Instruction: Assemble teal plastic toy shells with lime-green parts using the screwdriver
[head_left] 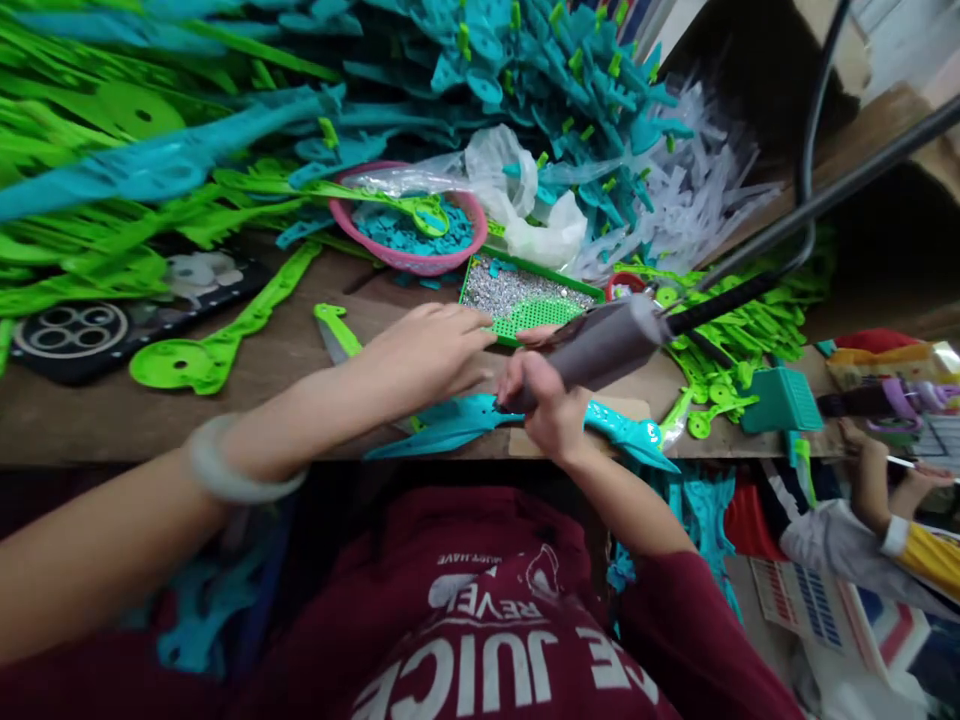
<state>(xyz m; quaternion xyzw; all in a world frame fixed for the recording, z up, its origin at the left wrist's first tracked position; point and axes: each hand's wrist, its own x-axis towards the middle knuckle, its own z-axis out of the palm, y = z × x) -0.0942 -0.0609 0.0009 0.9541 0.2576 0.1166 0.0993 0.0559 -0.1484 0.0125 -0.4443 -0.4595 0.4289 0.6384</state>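
My right hand [551, 400] is wrapped around a grey electric screwdriver [607, 345], its tip pointing down and left. Beneath it a turquoise plastic part [469, 420], long and blade-shaped with a curved end, lies along the table's near edge. Fingers stretched out and somewhat blurred, my left hand [431, 350] hovers above the table, close to the near-left corner of a green tray [525, 325] of small silvery screws. I see nothing held in it. Left of that hand lies a green and grey plastic piece [337, 330], partly covered by the forearm.
Behind is a pink basket [349, 225] of small blue pieces, beside a heap of turquoise parts [480, 70]. Green parts [75, 230] pile up at left. A phone [71, 340] lies there. The screwdriver's hanging cord [806, 130] crosses at right. Another person's arm [870, 490] shows far right.
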